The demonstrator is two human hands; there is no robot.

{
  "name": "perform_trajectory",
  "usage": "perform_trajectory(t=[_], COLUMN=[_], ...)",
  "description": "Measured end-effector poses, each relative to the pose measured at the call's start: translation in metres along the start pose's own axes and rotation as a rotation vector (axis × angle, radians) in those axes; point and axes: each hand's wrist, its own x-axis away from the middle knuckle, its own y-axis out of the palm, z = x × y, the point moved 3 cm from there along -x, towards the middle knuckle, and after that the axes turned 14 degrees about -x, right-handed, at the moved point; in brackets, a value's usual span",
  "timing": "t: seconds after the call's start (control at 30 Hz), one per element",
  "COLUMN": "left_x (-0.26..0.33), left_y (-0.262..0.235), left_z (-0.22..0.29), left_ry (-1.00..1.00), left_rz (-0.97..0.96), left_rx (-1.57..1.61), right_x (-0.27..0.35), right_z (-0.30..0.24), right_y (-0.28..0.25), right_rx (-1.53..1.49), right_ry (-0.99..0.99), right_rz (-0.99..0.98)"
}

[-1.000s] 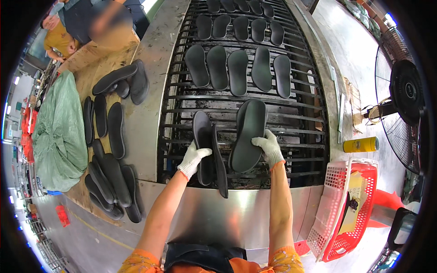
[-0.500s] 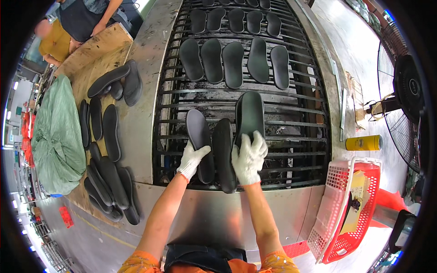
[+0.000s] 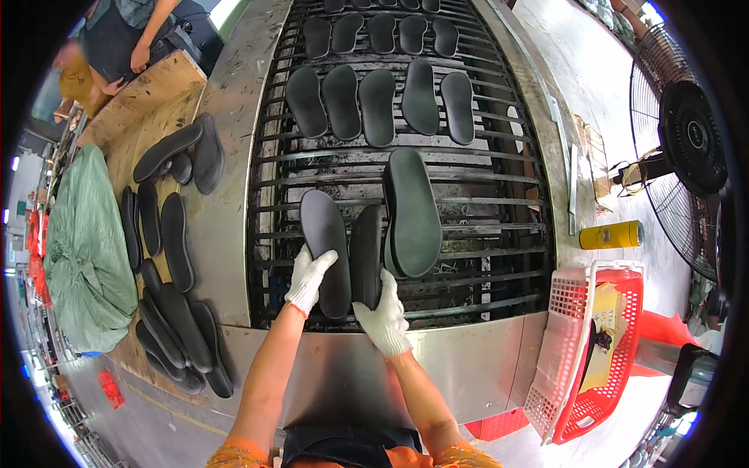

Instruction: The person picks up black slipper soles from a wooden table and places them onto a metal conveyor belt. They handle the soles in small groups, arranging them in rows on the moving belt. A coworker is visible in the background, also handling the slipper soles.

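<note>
White knitted gloves cover both hands. My left hand (image 3: 310,274) grips the left edge of a grey shoe sole (image 3: 328,246), its thumb lying over the face. My right hand (image 3: 382,316) holds the near end of a black shoe sole (image 3: 365,253), which is turned on its side, thumb at its left and fingers at its right. Just right of that, a dark green sole (image 3: 415,218) lies over the bars with a thick black edge along its left; whether another sole is under it, I cannot tell. Farther up the bars (image 3: 491,226) lie rows of dark soles (image 3: 378,108).
At left, loose black soles (image 3: 178,242) lie on a wooden board (image 3: 168,300) beside a green sack (image 3: 90,257). Right of the metal frame are a yellow bottle (image 3: 612,235), a red and white basket (image 3: 558,343) and a fan (image 3: 694,136). Another person's hand (image 3: 140,58) shows at upper left.
My right hand has left the green sole and moved down and left onto the near end of the black sole. My left hand still holds the grey sole. The whole view has shifted slightly.
</note>
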Motion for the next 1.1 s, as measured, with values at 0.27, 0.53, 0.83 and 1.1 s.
perform_trajectory(t=[0.27,0.53,0.83,1.1], left_x=[-0.028,-0.066,-0.066,-0.078], left_y=[-0.006,0.015,0.017,0.011], left_z=[0.002,0.02,0.026,0.018], left_ry=[-0.017,0.079,0.141,0.165], left_rz=[0.011,-0.031,-0.022,-0.046], left_rx=[0.022,0.05,-0.091,-0.082], right_x=[-0.033,-0.122,-0.161,-0.164], right_z=[-0.031,-0.06,-0.107,-0.099], right_y=[-0.099,-0.091,-0.041,-0.132], right_rx=[0.106,0.454,0.526,0.465], right_ry=[-0.704,-0.604,-0.086,-0.169], right_rz=[0.429,0.526,0.311,0.516])
